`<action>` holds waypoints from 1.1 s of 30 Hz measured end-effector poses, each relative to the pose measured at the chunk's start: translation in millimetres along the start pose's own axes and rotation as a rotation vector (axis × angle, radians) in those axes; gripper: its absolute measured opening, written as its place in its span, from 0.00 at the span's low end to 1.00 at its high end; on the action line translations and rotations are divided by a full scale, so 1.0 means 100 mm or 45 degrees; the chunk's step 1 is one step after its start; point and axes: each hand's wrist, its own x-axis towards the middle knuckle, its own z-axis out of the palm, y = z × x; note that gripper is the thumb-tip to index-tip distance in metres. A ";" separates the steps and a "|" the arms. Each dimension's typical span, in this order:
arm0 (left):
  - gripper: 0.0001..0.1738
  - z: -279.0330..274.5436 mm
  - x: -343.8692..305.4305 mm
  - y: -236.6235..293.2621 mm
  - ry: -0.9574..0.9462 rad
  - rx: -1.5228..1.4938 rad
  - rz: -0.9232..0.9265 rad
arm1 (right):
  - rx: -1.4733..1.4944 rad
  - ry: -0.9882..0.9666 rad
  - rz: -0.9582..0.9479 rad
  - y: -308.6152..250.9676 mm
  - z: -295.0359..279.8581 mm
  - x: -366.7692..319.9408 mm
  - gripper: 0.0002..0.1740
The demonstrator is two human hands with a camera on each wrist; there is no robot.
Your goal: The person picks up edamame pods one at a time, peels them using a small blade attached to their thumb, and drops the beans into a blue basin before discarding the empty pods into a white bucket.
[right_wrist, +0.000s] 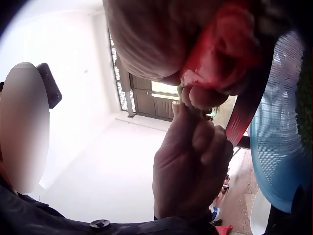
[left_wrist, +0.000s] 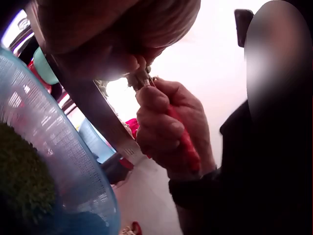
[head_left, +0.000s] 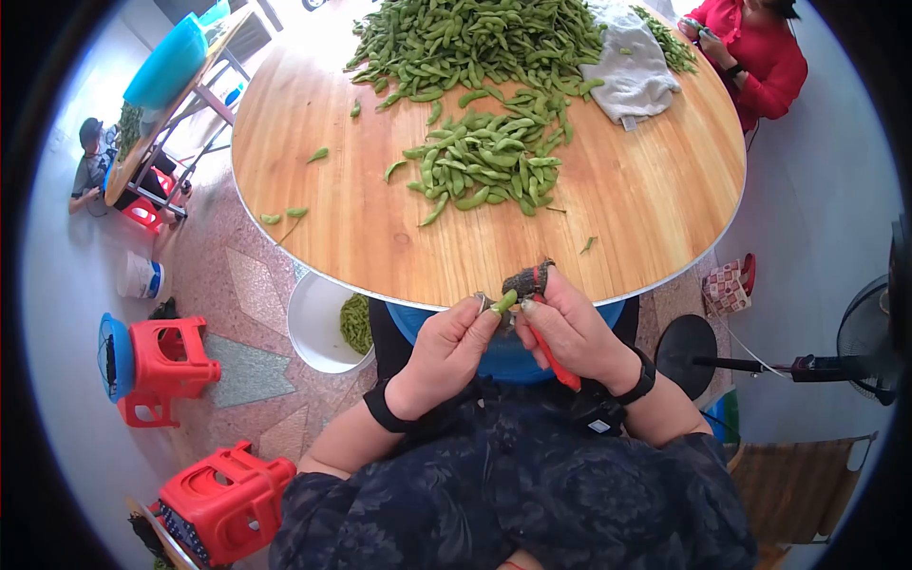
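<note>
Over the near edge of the round wooden table point(head_left: 313, 228), my left hand point(head_left: 451, 342) pinches a green soybean pod point(head_left: 505, 302) between thumb and fingers. My right hand point(head_left: 581, 332) meets it at the pod and grips a red-handled tool point(head_left: 560, 366). In the left wrist view the red handle point(left_wrist: 188, 149) runs down through the curled right fingers, and small metal parts show at its upper end; I cannot tell the tool's exact kind. A dark wrap point(head_left: 525, 279) covers a right finger. Beyond the hands lies a small heap of pods point(head_left: 489, 157).
A larger pod pile point(head_left: 475, 43) and a grey cloth point(head_left: 632, 71) lie at the back. Below the hands sits a blue mesh basket point(right_wrist: 274, 127) with green contents. A white bucket point(head_left: 313, 328) stands left, a fan point(head_left: 860, 332) right. Another person point(head_left: 760, 57) sits across.
</note>
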 end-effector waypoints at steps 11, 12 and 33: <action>0.09 0.14 -0.04 -0.06 0.153 0.291 0.173 | -0.058 -0.101 -0.066 0.09 -0.01 0.00 0.04; 0.09 0.13 -0.04 -0.06 0.153 0.291 0.170 | -0.055 -0.100 -0.064 0.09 -0.01 0.00 0.04; 0.13 -0.04 -0.04 -0.06 -0.289 -0.861 -0.428 | 0.448 -0.249 0.237 0.04 -0.02 0.00 0.12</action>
